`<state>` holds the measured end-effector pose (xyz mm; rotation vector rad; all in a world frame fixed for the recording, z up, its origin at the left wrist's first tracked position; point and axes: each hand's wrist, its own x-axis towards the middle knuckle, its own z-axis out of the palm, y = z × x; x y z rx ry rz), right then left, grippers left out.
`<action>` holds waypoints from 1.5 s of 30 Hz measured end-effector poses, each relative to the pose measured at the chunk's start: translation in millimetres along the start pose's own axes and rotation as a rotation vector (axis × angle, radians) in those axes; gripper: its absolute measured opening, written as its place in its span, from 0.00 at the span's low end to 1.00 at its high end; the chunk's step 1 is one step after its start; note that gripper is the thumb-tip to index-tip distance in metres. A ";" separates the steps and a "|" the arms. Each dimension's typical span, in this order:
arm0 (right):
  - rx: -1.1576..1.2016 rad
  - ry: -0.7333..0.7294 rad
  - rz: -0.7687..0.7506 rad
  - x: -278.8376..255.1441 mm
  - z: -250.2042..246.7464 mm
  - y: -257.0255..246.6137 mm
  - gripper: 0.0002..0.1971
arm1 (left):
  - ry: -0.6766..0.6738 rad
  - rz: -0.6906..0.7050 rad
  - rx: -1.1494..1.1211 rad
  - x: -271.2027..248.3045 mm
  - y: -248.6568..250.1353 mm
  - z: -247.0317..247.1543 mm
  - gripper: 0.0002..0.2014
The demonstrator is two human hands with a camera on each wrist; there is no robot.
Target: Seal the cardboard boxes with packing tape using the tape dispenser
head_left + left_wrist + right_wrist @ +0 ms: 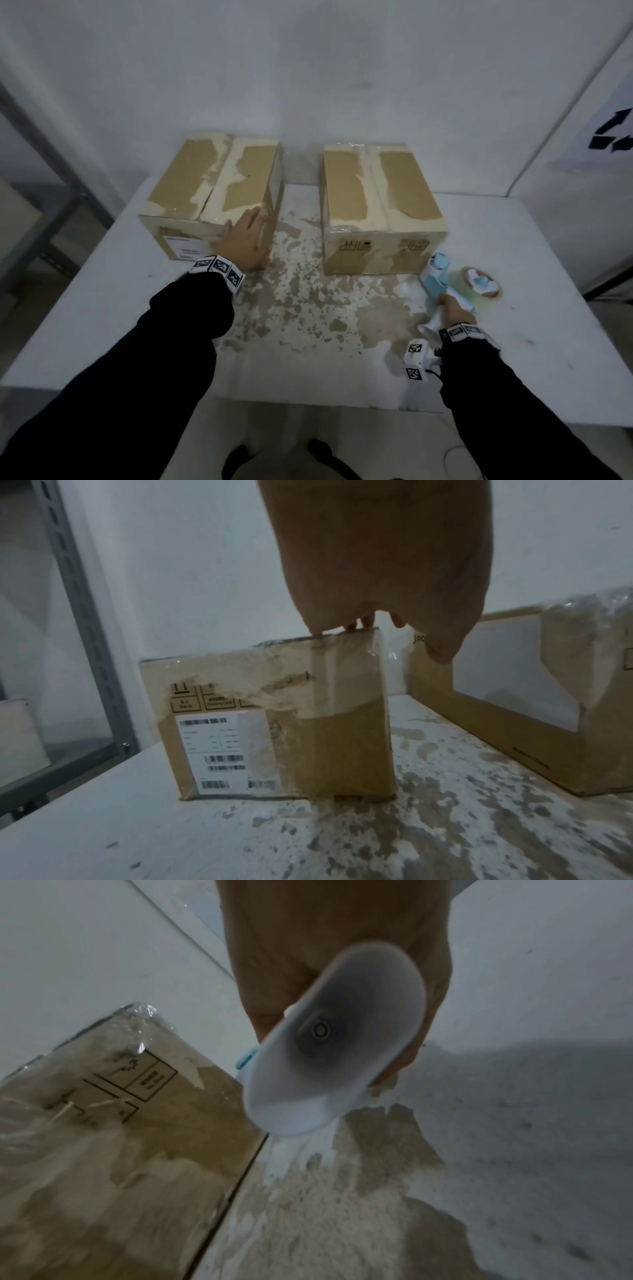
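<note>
Two closed cardboard boxes stand on the white table (102, 308). The left box (209, 195) carries a shipping label (219, 753); my left hand (245, 240) lies flat with straight fingers over its near right top corner (363, 634). The right box (380, 209) shows clear tape and torn patches on top (103, 1123). A blue and white tape dispenser (445, 284) lies just right of that box's front corner. My right hand (452, 308) grips its white handle (335, 1053). The tape roll (479, 284) sits on the dispenser's right side.
The tabletop between the boxes is worn, with brown patches (301, 301). A grey metal rack (41, 192) stands to the left, a white wall behind, and a large white carton with black arrows (609, 133) at the right.
</note>
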<state>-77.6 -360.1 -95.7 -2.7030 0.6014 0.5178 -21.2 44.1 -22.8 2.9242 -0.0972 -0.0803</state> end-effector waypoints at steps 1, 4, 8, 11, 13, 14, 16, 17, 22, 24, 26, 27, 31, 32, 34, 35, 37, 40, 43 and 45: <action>0.014 -0.014 0.006 1.5 3.1 1.2 0.36 | 0.009 0.015 -0.029 -1.2 -3.6 -2.1 0.29; 0.094 -0.025 0.040 6.5 12.1 -1.0 0.38 | 0.061 0.058 -0.117 -5.0 -16.0 -6.2 0.27; 0.257 -0.049 0.188 15.2 18.1 -5.7 0.24 | 0.081 0.069 -0.157 -9.2 -29.4 -7.9 0.25; 0.543 -0.025 0.313 -3.8 14.2 -26.6 0.24 | 0.105 0.093 -0.161 -10.8 -39.3 -9.3 0.24; 0.604 -0.010 0.336 5.1 23.2 -24.3 0.26 | 0.129 0.084 -0.177 -12.3 -47.5 -10.3 0.24; 0.689 0.007 0.393 9.7 30.6 -25.5 0.32 | 0.130 0.073 -0.189 -13.6 -52.6 -11.4 0.24; 0.718 0.140 0.472 5.2 37.0 -38.2 0.49 | 0.108 0.062 -0.214 -15.0 -60.5 -13.4 0.24; 0.685 0.252 0.505 4.8 39.0 -45.1 0.50 | 0.099 0.067 -0.217 -16.2 -66.3 -15.7 0.24; 0.550 0.627 0.446 -29.4 31.2 -104.2 0.24 | 0.099 0.075 -0.184 -21.7 -103.3 -29.9 0.25; 0.429 0.630 0.280 -43.6 30.8 -129.0 0.29 | 0.107 0.084 -0.197 -23.5 -121.4 -35.1 0.25; 0.480 0.618 0.016 -51.2 37.7 -153.8 0.28 | 0.113 0.083 -0.216 -26.6 -137.5 -40.9 0.25; 0.504 0.620 -0.108 -53.6 41.1 -168.4 0.26 | 0.121 0.079 -0.217 -28.0 -145.1 -43.5 0.25; 0.530 0.546 -0.397 -68.2 46.7 -222.8 0.24 | 0.165 0.056 -0.253 -34.8 -166.8 -49.1 0.24; 0.539 0.553 -0.393 -71.8 47.9 -231.7 0.23 | 0.171 0.055 -0.263 -37.6 -170.9 -49.2 0.24; 0.549 0.589 -0.336 -80.4 48.3 -242.6 0.22 | 0.173 0.059 -0.276 -44.9 -180.1 -45.3 0.24; 0.553 0.599 -0.314 -83.1 48.9 -245.0 0.22 | 0.183 0.067 -0.283 -48.7 -184.7 -41.8 0.24; 0.576 0.590 -0.336 -84.8 52.4 -245.3 0.21 | 0.185 0.093 -0.277 -61.1 -192.6 -34.8 0.24; 0.584 0.549 -0.418 -90.3 60.0 -235.3 0.16 | 0.129 0.088 -0.287 -84.3 -199.8 -22.0 0.19; 0.609 0.483 -0.411 -98.7 62.7 -218.7 0.12 | 0.068 0.090 -0.357 -110.6 -207.1 -5.3 0.10; 0.628 0.449 -0.356 -104.6 65.0 -201.3 0.12 | -0.004 0.048 -0.383 -134.9 -210.5 5.2 0.08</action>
